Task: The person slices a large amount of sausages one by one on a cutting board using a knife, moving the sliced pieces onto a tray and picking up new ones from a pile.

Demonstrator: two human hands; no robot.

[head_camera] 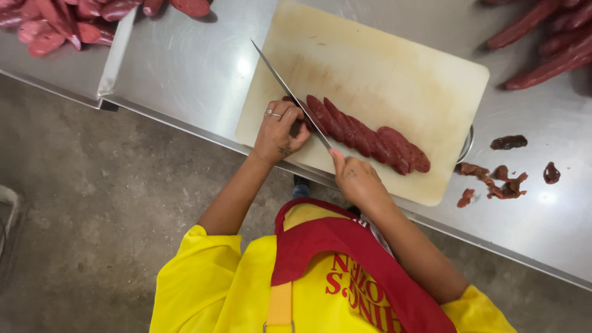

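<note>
- At the far left we see a pile of red raw meat pieces [61,24] on the shiny steel tabletop [185,68].
- Our left hand [277,132] is curled, pressing down on the end of the dark red sliced meat strip [370,139].
- Our right hand [356,179] is closed around the long thin steel knife [290,89], which cuts the meat.
- The meat lies on the pale plastic cutting board [394,68].
- Small dark meat scraps [493,182] lie on the right.

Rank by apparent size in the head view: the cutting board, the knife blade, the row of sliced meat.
1. Cutting board, clearly largest.
2. Knife blade and row of sliced meat: similar length; the meat is wider, so the order is unsure.
</note>
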